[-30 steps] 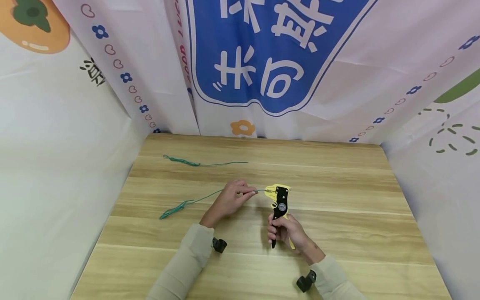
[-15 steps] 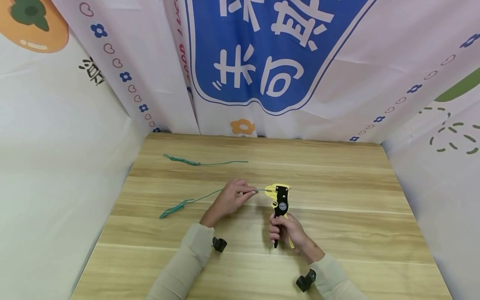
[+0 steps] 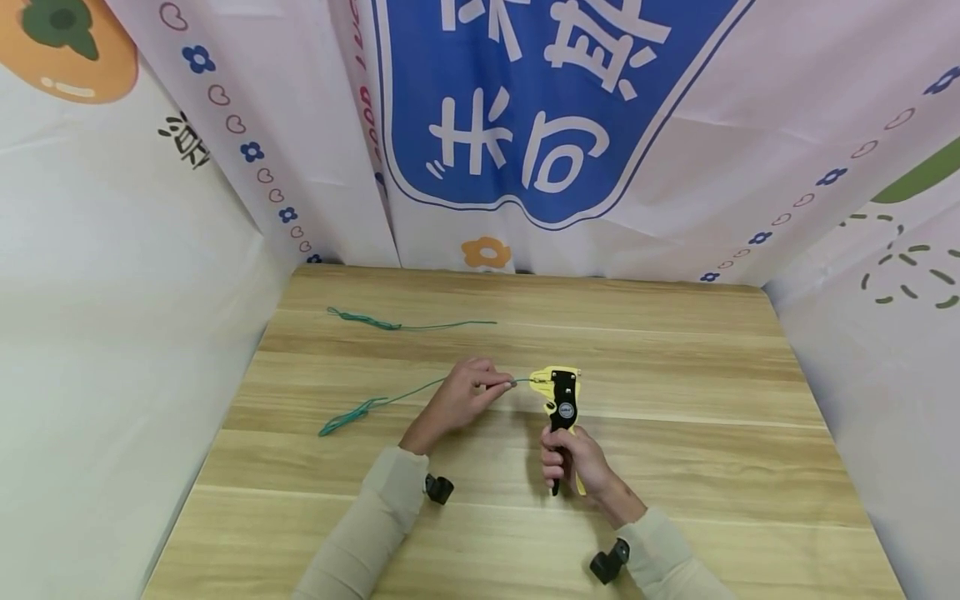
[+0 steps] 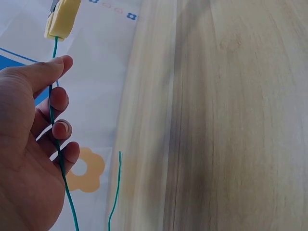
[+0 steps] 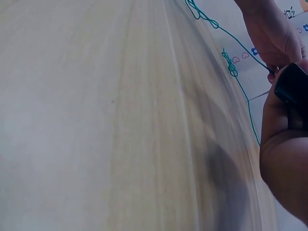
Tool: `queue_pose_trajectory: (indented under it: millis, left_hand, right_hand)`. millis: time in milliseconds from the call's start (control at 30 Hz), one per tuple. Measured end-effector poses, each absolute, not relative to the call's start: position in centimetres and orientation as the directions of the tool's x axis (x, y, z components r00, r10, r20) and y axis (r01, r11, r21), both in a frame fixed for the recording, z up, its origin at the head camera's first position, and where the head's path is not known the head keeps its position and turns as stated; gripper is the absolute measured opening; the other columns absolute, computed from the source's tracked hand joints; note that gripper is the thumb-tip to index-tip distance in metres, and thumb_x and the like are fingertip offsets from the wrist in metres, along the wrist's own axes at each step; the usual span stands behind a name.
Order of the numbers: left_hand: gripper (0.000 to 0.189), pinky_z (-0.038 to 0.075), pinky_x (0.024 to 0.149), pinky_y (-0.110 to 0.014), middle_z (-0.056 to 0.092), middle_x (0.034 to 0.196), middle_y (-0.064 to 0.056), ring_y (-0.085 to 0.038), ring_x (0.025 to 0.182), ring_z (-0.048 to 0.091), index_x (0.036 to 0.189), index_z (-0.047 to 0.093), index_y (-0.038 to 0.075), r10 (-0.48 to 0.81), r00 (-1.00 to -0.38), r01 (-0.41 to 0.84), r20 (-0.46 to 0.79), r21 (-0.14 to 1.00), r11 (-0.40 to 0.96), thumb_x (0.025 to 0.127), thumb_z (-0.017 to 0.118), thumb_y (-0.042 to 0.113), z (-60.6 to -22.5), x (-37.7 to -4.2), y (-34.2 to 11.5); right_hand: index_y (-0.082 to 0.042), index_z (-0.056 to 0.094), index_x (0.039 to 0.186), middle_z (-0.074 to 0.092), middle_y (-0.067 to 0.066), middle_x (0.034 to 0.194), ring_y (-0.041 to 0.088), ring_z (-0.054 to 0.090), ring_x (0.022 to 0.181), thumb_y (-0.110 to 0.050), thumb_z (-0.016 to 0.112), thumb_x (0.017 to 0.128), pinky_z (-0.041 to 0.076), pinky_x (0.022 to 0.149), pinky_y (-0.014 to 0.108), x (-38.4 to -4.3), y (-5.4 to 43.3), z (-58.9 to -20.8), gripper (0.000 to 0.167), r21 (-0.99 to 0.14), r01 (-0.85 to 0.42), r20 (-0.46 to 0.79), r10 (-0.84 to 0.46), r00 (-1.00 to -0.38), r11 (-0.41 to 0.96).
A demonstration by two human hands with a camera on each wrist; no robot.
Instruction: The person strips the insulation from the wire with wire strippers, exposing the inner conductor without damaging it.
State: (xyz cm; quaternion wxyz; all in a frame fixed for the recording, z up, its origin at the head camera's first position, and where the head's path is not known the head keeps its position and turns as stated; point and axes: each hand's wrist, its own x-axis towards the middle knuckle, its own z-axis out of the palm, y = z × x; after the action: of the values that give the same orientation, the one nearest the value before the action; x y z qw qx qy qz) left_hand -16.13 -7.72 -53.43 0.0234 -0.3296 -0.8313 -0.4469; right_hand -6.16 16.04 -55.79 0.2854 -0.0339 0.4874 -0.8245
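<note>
In the head view my left hand [image 3: 463,396] pinches a green wire [image 3: 411,392] between thumb and forefinger, close to its straight right end. That end runs into the yellow nose of a yellow-and-black wire stripper [image 3: 564,404]. My right hand [image 3: 581,462] grips the stripper's handles, which stand close together. The left wrist view shows the wire [image 4: 70,199] passing along the fingers up into the yellow nose [image 4: 62,21]. How far the wire reaches inside is hidden. A black handle end [image 5: 292,86] juts from my right hand in the right wrist view.
A second green wire [image 3: 367,321], bundled at its left end, lies farther back on the wooden table [image 3: 675,467]. The first wire's bundle [image 3: 348,418] lies left of my left hand. Printed cloth [image 3: 645,242] hangs behind the table's back edge.
My right hand has squeezed the stripper's handles closer together, the black one moving slightly right. My left hand and the wire stay in place.
</note>
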Motion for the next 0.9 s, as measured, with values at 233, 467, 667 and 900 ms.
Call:
queue_pose_trajectory:
  millis: [233,467,667,900]
  left_hand:
    - [0.016,0.043,0.071,-0.034,0.064,0.083,0.008,-0.011,0.076,0.052,0.11,0.081,0.008,0.53,-0.775,0.575,0.343,0.73,0.369,0.097,0.074,0.012,-53.37,-16.12,-7.7]
    - [0.016,0.044,0.07,-0.032,0.063,0.083,0.009,-0.011,0.075,0.051,0.111,0.081,0.007,0.532,-0.784,0.559,0.319,0.735,0.383,0.099,0.071,0.013,-53.45,-16.15,-7.61]
    - [0.016,0.044,0.07,-0.033,0.063,0.083,0.009,-0.011,0.075,0.051,0.111,0.081,0.009,0.529,-0.792,0.545,0.305,0.745,0.385,0.099,0.072,0.012,-53.34,-16.07,-7.68]
    - [0.015,0.044,0.07,-0.032,0.063,0.083,0.009,-0.013,0.076,0.051,0.11,0.082,0.008,0.532,-0.784,0.557,0.318,0.738,0.38,0.098,0.072,0.011,-53.45,-16.0,-7.75]
  right_hand:
    - [-0.013,0.044,0.085,0.037,-0.008,0.062,0.006,0.037,0.049,-0.01,0.044,0.097,0.04,0.049,0.027,-6.16,15.87,-55.69,0.012,-0.824,0.437,-0.248,-0.465,-0.85,-0.36]
    - [-0.015,0.041,0.077,0.033,-0.011,0.056,0.001,0.034,0.043,-0.01,0.045,0.098,0.036,0.041,0.023,-6.27,15.57,-55.44,0.022,-0.836,0.405,-0.25,-0.401,-0.881,-0.37]
    - [-0.015,0.042,0.08,0.033,-0.011,0.057,0.001,0.034,0.042,-0.01,0.045,0.097,0.037,0.041,0.023,-6.2,15.6,-55.49,0.019,-0.829,0.413,-0.251,-0.411,-0.877,-0.376]
    - [-0.013,0.043,0.085,0.033,-0.01,0.058,0.001,0.035,0.044,-0.008,0.045,0.097,0.038,0.042,0.023,-6.13,15.65,-55.77,0.013,-0.822,0.419,-0.249,-0.418,-0.874,-0.386]
